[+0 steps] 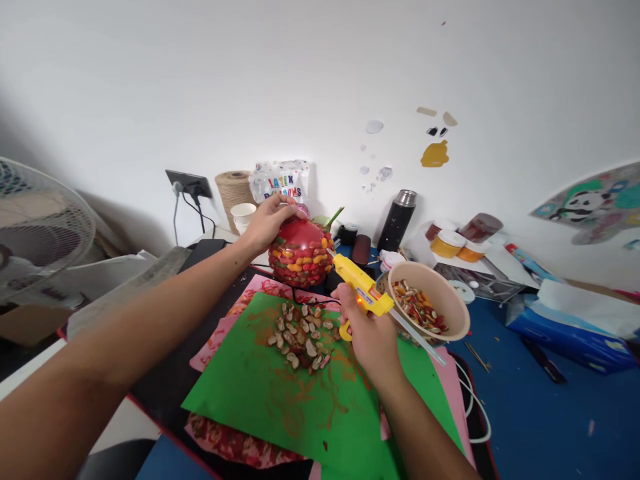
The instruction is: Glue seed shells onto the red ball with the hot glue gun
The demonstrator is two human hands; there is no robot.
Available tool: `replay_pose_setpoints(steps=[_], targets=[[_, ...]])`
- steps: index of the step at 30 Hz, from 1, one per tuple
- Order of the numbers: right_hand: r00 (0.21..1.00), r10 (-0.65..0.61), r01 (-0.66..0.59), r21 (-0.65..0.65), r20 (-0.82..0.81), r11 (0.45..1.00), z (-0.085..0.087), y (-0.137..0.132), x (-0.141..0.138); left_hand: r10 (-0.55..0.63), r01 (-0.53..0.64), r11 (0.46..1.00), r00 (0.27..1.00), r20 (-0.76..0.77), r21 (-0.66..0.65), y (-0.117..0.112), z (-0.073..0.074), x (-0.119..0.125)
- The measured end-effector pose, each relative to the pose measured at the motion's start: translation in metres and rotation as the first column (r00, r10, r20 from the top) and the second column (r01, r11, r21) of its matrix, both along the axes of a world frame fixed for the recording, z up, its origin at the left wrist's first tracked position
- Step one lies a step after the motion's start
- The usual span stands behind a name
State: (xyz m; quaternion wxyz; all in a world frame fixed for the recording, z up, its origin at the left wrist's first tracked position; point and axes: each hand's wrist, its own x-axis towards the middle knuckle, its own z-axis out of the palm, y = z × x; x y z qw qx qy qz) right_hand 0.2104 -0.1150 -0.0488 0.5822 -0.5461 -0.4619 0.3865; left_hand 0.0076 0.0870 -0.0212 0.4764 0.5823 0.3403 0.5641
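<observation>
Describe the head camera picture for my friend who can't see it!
The right hand holds a yellow glue gun, its tip close to a shiny red ball partly covered in colorful shells. The left hand rests on the ball; peanut shells lie on green paper.

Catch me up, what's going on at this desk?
A person's right hand grips a yellow glue gun, its tip close to the side of a red ball. The left hand is on top of the ball. Coloured pieces cover its lower part; some red above is bare. Peanut shells lie on a green sheet, beside a bowl of more coloured pieces.
</observation>
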Motion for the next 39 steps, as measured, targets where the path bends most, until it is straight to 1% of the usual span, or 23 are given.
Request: replay_pose_setpoints(steps=[6,10,12,14,18,21,23,25,27,29,30,32,34,37,39], targets=[[1.000,0.018,-0.018,0.016,-0.019,1.000,0.000,-0.001,-0.001,-0.090,0.092,0.994,0.995,-0.033,0.057,0.005,0.004,0.002],[0.999,0.031,-0.031,0.015,0.017,0.999,-0.003,-0.002,-0.002,-0.166,0.168,0.986,0.981,-0.097,0.015,0.010,0.011,0.004],[0.999,0.033,-0.034,0.025,0.026,0.999,-0.004,-0.001,-0.002,-0.220,0.220,0.975,0.970,-0.103,-0.012,0.014,0.013,0.006],[0.999,0.030,-0.030,0.032,0.017,0.999,-0.004,-0.001,-0.001,-0.249,0.247,0.969,0.963,-0.105,-0.024,0.019,0.014,0.007],[1.000,0.014,-0.014,0.023,-0.002,1.000,-0.002,0.000,0.000,-0.232,0.233,0.972,0.966,-0.116,0.001,0.023,0.013,0.004],[1.000,0.010,-0.010,0.023,-0.001,1.000,-0.001,-0.001,0.000,-0.180,0.186,0.982,0.976,-0.119,0.036,0.019,0.015,0.001],[1.000,0.009,-0.009,0.022,0.002,1.000,0.000,-0.001,-0.001,-0.106,0.115,0.991,0.988,-0.109,0.073,0.012,0.019,-0.001],[1.000,0.003,-0.004,0.033,0.004,0.999,0.000,-0.001,-0.001,-0.011,0.020,0.992,0.998,-0.068,0.124,-0.001,0.025,-0.002],[1.000,0.000,0.000,0.048,0.007,0.999,-0.001,-0.001,0.000,0.063,-0.062,0.985,0.998,-0.005,0.162,-0.020,0.031,-0.004],[1.000,-0.001,0.000,0.051,0.014,0.999,-0.002,-0.001,0.001,0.086,-0.093,0.983,0.995,0.052,0.159,-0.042,0.035,-0.006],[1.000,0.001,-0.002,0.045,0.017,0.999,-0.003,-0.001,0.001,0.074,-0.083,0.987,0.995,0.063,0.140,-0.055,0.036,-0.006],[1.000,0.000,0.000,0.025,0.018,1.000,-0.004,0.000,0.001,0.016,-0.021,0.998,0.997,0.074,0.066,-0.078,0.035,-0.007],[1.000,-0.005,0.005,0.017,0.004,1.000,-0.006,-0.001,0.001,-0.093,0.096,0.995,0.991,0.091,-0.029,-0.096,0.030,-0.006],[0.999,0.002,0.000,0.055,-0.050,0.998,-0.006,-0.001,0.000,-0.250,0.262,0.956,0.963,0.104,-0.133,-0.112,0.019,0.001],[0.996,0.020,-0.013,0.089,-0.084,0.996,-0.005,-0.002,-0.001,-0.317,0.333,0.926,0.941,0.116,-0.176,-0.117,0.012,0.008]])
